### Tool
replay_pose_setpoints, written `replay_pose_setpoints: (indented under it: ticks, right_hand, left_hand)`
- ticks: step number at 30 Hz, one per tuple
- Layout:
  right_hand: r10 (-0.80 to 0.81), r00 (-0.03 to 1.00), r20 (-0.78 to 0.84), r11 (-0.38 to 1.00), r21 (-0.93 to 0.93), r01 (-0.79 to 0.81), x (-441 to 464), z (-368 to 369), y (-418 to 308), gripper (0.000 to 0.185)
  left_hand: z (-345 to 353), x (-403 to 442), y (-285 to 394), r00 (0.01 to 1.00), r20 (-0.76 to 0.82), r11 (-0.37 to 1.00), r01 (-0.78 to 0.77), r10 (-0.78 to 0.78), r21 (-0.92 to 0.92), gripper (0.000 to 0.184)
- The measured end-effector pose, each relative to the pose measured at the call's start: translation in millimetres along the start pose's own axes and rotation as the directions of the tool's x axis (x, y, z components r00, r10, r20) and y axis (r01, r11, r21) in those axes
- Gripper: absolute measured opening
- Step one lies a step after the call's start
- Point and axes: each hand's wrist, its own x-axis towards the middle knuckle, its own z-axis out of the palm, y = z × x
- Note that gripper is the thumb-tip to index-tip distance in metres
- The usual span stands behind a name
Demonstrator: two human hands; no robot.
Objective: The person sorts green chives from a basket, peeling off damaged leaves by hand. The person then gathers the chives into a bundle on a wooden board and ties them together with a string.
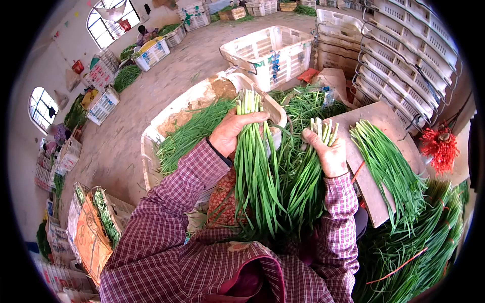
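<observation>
Both your arms forward, hands raised and curled closed

Your left arm [187, 184] slants up and inward from the lower left, its elbow bent wide of your body. At its end your left grip [225, 132] is curled closed, the left thumb [255, 117] laid across toward your right. Your right arm [341, 217] rises more steeply, close to upright, and your right grip [329, 156] is also closed, the right thumb [312, 137] pointing up and inward. Your hands stand apart, the left one farther forward
</observation>
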Motion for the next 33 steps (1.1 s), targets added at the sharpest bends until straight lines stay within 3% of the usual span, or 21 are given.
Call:
replay_pose_setpoints:
  ticks: [3,5,7,9,13,15,17,19,21,27,29,31,32,33]
  right_hand:
    - [-0.077,0.994,0.077,0.982,-0.168,0.089,-3.9,20.1,-5.0,0.015]
    - [-0.034,0.997,0.067,0.972,-0.229,0.048,-2.0,29.8,1.6,0.019]
    - [-0.107,0.993,0.056,0.943,-0.311,0.119,-0.2,37.7,4.3,0.027]
    - [-0.171,0.983,0.059,0.904,-0.387,0.181,-1.3,45.3,4.5,0.021]
    - [-0.169,0.984,0.061,0.889,-0.421,0.179,-1.4,46.4,4.0,0.018]
    - [-0.132,0.988,0.075,0.917,-0.369,0.151,0.8,42.3,6.1,0.018]
    - [-0.024,0.987,0.160,0.996,-0.075,0.037,3.6,39.3,9.7,0.028]
    - [0.069,0.979,0.191,0.996,-0.070,-0.057,2.9,31.5,5.6,0.025]
    - [0.255,0.932,0.258,0.961,0.042,-0.275,4.2,25.6,3.2,0.025]
    - [0.188,0.929,0.318,0.902,0.318,-0.291,12.4,1.1,-9.5,0.021]
    - [0.054,0.954,0.294,0.894,0.412,-0.177,11.3,-15.0,-29.2,0.020]
    - [0.044,0.978,0.204,0.908,0.400,-0.124,9.4,-28.9,-42.7,0.022]
    - [0.069,0.996,0.059,0.984,0.160,-0.078,11.3,-30.3,-46.4,0.024]
    - [-0.022,1.000,0.006,0.998,-0.061,0.022,18.1,-35.1,-38.1,0.025]
  left_hand:
    - [4.0,1.4,-4.1,1.000,0.010,1.000,0.008,-0.008,-0.028,0.027]
    - [22.1,-5.4,-1.2,0.996,-0.088,1.000,-0.028,0.029,0.010,0.015]
    - [24.4,-5.3,-2.8,0.997,-0.070,0.999,-0.041,0.043,0.021,0.015]
    - [27.9,-4.4,-5.8,0.990,-0.015,0.990,-0.140,0.140,-0.010,0.018]
    - [21.7,-1.6,-9.5,0.991,0.030,0.991,-0.130,0.129,0.038,0.021]
    - [22.9,-2.4,-10.5,0.991,0.030,0.990,-0.132,0.131,0.048,0.022]
    - [23.0,-3.3,-10.7,0.991,0.029,0.989,-0.135,0.133,0.060,0.022]
    - [22.7,-3.8,-10.8,0.988,0.067,0.986,-0.147,0.142,0.077,0.022]
    - [19.2,-5.5,-11.7,0.986,0.115,0.985,-0.133,0.121,0.105,0.023]
    - [7.7,-9.5,-17.6,0.984,0.159,0.970,-0.108,0.073,0.218,0.032]
    - [-5.6,-5.7,-17.1,0.986,0.165,0.987,-0.046,0.020,0.155,0.031]
    - [-12.4,-3.2,-15.2,0.992,0.112,0.986,-0.073,0.056,0.149,0.029]
    - [-22.7,1.8,-15.7,0.994,0.100,0.992,-0.059,0.048,0.115,0.029]
    - [-30.2,5.3,-18.5,0.995,0.089,0.996,-0.044,0.037,0.080,0.030]
